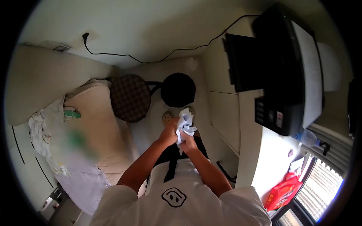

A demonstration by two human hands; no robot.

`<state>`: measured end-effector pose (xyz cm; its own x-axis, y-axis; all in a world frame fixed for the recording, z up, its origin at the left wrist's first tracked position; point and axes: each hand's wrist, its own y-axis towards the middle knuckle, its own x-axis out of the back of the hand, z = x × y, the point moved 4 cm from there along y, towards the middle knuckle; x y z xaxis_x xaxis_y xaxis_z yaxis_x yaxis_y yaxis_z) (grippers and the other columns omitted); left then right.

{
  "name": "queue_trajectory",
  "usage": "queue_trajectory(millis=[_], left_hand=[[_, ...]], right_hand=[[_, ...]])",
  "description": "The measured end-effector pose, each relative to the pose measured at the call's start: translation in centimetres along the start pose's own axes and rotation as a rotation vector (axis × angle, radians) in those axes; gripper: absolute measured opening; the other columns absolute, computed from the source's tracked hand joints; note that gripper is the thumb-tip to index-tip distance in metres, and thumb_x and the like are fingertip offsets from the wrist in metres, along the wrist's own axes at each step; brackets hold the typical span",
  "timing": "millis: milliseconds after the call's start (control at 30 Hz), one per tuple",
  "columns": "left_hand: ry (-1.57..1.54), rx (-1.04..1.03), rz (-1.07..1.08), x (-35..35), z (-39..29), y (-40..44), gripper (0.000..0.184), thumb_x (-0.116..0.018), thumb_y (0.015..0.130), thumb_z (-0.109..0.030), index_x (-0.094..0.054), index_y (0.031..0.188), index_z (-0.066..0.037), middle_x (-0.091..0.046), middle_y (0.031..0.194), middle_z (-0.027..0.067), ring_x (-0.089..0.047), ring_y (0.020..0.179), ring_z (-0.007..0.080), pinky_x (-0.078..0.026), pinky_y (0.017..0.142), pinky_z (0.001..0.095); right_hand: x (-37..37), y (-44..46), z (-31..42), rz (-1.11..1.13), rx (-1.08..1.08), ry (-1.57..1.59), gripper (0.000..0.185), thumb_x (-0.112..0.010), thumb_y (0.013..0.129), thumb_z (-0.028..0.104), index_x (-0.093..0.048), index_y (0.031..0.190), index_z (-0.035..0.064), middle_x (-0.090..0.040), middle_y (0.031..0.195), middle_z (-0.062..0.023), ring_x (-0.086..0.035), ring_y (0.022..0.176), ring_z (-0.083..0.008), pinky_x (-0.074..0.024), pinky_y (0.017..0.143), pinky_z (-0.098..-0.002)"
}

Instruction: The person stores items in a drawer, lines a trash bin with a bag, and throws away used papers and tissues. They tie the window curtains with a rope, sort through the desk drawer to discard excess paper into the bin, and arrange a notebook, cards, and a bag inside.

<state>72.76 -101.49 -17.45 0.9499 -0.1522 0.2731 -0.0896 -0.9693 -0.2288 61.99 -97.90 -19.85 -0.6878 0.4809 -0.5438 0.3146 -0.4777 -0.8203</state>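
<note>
A crumpled sheet of white paper (pixel 185 119) is bunched up in front of my body, between both hands. My left hand (pixel 171 130) closes on its left side, the fingers partly hidden behind the folds. Lower and to the right, my right hand (pixel 187 142) grips the bottom of the same paper, its thumb side pressed against it. Beneath the hands, my feet in beige clogs (pixel 167 116) stand on the floor.
A black round stool (pixel 178 89) and a checkered round seat (pixel 130 97) stand ahead. The bed (pixel 92 105) lies left. At right, a black printer (pixel 277 75) sits above the cabinet (pixel 225 116), its cable (pixel 166 56) crossing the wall. A red bag (pixel 283 191) is by the window.
</note>
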Motion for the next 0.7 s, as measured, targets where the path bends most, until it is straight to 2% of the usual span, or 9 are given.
queue_trajectory(millis=[167,233,333,367,400,500,533,600,700], left_hand=[[-0.271,0.273,0.418,-3.2,9.7,1.3,0.063,-0.06,0.077,-0.009,-0.025,0.13,-0.003,-0.042,0.117,0.0127,-0.042,0.112,0.0217,-0.034,0.094,0.0336],[-0.347,0.239,0.334,-3.1,9.0,4.4,0.065,-0.062,0.077,-0.013,-0.024,0.13,-0.003,-0.042,0.117,0.012,-0.041,0.112,0.0208,-0.034,0.094,0.0339],[-0.318,0.226,0.049,-4.3,15.4,10.3,0.067,-0.065,0.077,-0.02,-0.025,0.127,0.001,-0.048,0.106,0.0129,-0.048,0.099,0.0187,-0.041,0.084,0.0342],[-0.201,0.243,-0.055,-4.2,18.0,12.4,0.059,-0.064,0.078,-0.018,-0.029,0.122,0.001,-0.05,0.104,0.0167,-0.054,0.093,0.0243,-0.044,0.078,0.0334],[-0.208,0.244,-0.058,-4.2,19.7,14.2,0.059,-0.064,0.078,-0.018,-0.029,0.122,0.001,-0.05,0.104,0.0167,-0.054,0.093,0.0243,-0.044,0.078,0.0334],[0.115,0.277,-0.151,-4.6,24.8,18.8,0.052,-0.062,0.077,-0.012,-0.032,0.118,0.0,-0.049,0.103,0.0213,-0.056,0.093,0.0324,-0.046,0.076,0.034],[0.255,0.398,-0.107,-5.1,27.2,20.1,0.052,-0.062,0.076,-0.01,-0.033,0.117,0.0,-0.048,0.104,0.0235,-0.055,0.094,0.0355,-0.047,0.076,0.0361],[0.375,0.524,-0.067,-6.3,31.0,22.1,0.052,-0.063,0.074,-0.008,-0.034,0.117,-0.001,-0.047,0.105,0.0258,-0.054,0.094,0.0386,-0.048,0.076,0.0381],[0.645,0.517,0.104,-9.6,37.2,24.7,0.058,-0.064,0.07,-0.005,-0.036,0.121,-0.004,-0.049,0.107,0.024,-0.054,0.097,0.0355,-0.049,0.078,0.0399]], right_hand=[[5.2,7.1,0.8,-0.107,0.047,-0.162,0.032,-0.057,0.079,0.004,-0.052,0.111,0.0047,-0.058,0.102,-0.0056,-0.058,0.091,-0.0193,-0.0478,0.077,-0.0321],[6.5,11.3,1.8,-0.128,0.045,-0.255,0.032,-0.057,0.08,0.005,-0.053,0.111,0.0034,-0.058,0.102,-0.0054,-0.058,0.091,-0.0193,-0.0478,0.076,-0.0314],[6.9,19.4,3.4,0.084,0.355,-0.365,0.039,-0.058,0.082,0.014,-0.047,0.117,0.0005,-0.057,0.104,-0.0105,-0.059,0.089,-0.0195,-0.0474,0.071,-0.0287],[9.5,24.2,3.2,-0.128,0.282,-0.752,0.045,-0.058,0.083,0.022,-0.044,0.119,-0.0014,-0.058,0.104,-0.0128,-0.059,0.089,-0.0217,-0.0468,0.069,-0.03],[8.8,26.2,4.2,-0.131,0.281,-0.759,0.045,-0.058,0.083,0.022,-0.044,0.119,-0.0014,-0.058,0.104,-0.0128,-0.059,0.089,-0.0217,-0.0468,0.069,-0.03],[8.5,30.4,6.7,-0.165,0.526,-1.442,0.065,-0.058,0.082,0.034,-0.032,0.128,-0.0039,-0.058,0.103,-0.0203,-0.059,0.088,-0.0307,-0.0461,0.072,-0.0344],[7.0,30.3,7.8,-0.16,0.305,-1.812,0.071,-0.059,0.08,0.035,-0.027,0.132,-0.0019,-0.053,0.114,-0.0219,-0.054,0.101,-0.0327,-0.0431,0.083,-0.037],[9.8,32.0,7.3,-0.109,0.521,-2.416,0.071,-0.061,0.077,0.033,-0.03,0.132,0.0,-0.044,0.126,-0.0204,-0.04,0.117,-0.0326,-0.0358,0.094,-0.0403],[14.0,34.2,5.9,-0.023,0.457,-2.428,0.064,-0.06,0.076,0.032,-0.037,0.128,0.0022,-0.038,0.132,-0.0175,-0.028,0.127,-0.0297,-0.0285,0.101,-0.0434]])
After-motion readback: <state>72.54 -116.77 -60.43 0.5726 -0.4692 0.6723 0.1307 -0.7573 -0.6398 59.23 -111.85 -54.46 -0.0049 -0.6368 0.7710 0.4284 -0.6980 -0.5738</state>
